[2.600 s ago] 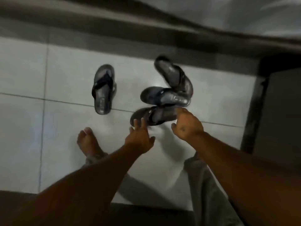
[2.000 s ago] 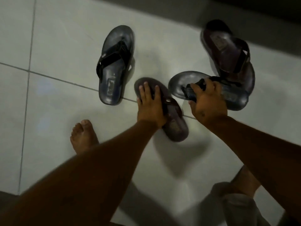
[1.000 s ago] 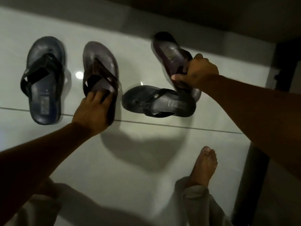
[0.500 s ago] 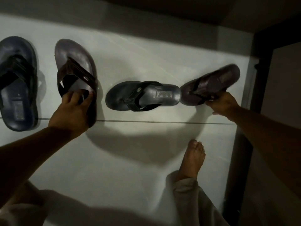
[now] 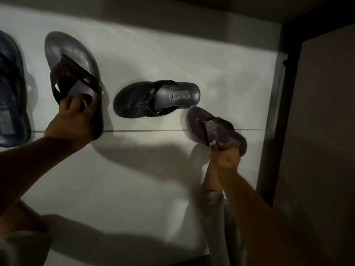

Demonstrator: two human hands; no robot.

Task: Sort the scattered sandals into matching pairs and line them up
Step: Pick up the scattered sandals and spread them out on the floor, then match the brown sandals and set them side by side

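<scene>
L→R: we see a dark blue sandal (image 5: 10, 96) cut off at the frame edge, flat on the floor (image 5: 153, 179). Next to it, brown sandal (image 5: 74, 81), toe pointing away, left hand (image 5: 72, 120) on its heel w/ fingers (image 5: 76, 101) spread over the sole. Mid-frame, 2nd blue sandal (image 5: 156, 98) lies sideways, untouched. Far right, right hand (image 5: 225, 158) w/ fingers curled tight round the strap of 2nd brown sandal (image 5: 215, 129); can't tell if it's lifted off the floor.
</scene>
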